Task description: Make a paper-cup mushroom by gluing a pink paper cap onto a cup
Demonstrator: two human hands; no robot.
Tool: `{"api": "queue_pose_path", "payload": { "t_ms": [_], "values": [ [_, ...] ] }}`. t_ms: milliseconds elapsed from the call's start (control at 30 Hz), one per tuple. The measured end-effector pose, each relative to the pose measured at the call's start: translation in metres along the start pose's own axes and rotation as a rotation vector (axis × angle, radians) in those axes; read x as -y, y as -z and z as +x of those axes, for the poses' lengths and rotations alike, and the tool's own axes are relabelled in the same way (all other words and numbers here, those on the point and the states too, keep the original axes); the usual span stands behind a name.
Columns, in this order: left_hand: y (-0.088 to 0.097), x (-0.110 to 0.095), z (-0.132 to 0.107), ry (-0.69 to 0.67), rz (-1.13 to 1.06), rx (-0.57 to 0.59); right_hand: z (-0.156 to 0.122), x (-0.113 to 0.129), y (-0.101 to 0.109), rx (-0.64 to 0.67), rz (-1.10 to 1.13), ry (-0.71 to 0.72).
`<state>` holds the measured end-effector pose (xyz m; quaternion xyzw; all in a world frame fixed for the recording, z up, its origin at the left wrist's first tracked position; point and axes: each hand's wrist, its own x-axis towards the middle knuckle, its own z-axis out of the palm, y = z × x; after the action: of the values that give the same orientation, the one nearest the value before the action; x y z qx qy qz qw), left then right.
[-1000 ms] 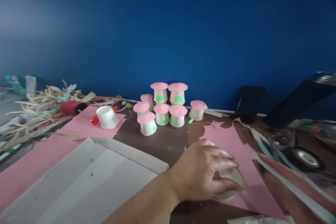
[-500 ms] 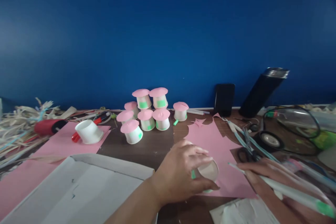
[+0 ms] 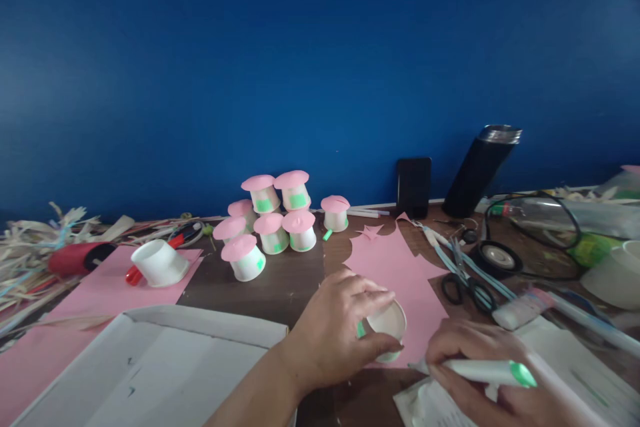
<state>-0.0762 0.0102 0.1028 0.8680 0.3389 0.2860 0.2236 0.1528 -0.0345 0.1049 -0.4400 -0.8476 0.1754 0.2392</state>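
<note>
White paper cup [image 3: 386,323] lying mouth-down on cut pink paper sheet [image 3: 400,273], near front edge of brown table [image 3: 285,280]. Left hand [image 3: 340,333] clamping the cup from above, fingers [image 3: 373,293] curled over the upturned base, thumb pressing along the near side; small green patch on the cup wall peeking out between fingers. Right hand [image 3: 480,373] closing round a white marker with green end [image 3: 480,371], fingers wrapped tight, tip pointing left toward the cup's foot, resting just beside it on the pink sheet's near edge; contact with the cup not clear. White printed paper [image 3: 550,373] lying under the right hand.

Spreading outward: black-handled scissors [image 3: 465,283] lying right of the pink sheet, among pale blue strips. White glue bottle [image 3: 520,310] lying flat near them. Open white cardboard box [image 3: 150,360] sitting left of the left forearm. Cluster of finished mushroom cups with pink caps [image 3: 275,213] standing behind, two stacked on the others, one apart to the right. Plain white cup [image 3: 157,261] tipping on second pink sheet [image 3: 120,280] at far left, red roll [image 3: 75,257] and heap of dried straw strips [image 3: 30,247] beyond. Black phone [image 3: 413,187] and dark steel flask [image 3: 477,170] leaning on blue wall [image 3: 320,47]. Black cable [image 3: 540,227] coiling at right.
</note>
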Motion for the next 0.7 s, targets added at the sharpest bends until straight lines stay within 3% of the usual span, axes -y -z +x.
{"api": "queue_pose_path", "payload": {
  "t_ms": [233, 700],
  "values": [
    [0.002, 0.000, 0.001, 0.010, -0.018, 0.013, 0.004, 0.001, -0.012, 0.149, -0.002, -0.050],
    [-0.001, 0.002, -0.001, -0.007, 0.004, -0.017, 0.003, -0.007, -0.021, 0.175, 0.078, -0.068]
  ]
}}
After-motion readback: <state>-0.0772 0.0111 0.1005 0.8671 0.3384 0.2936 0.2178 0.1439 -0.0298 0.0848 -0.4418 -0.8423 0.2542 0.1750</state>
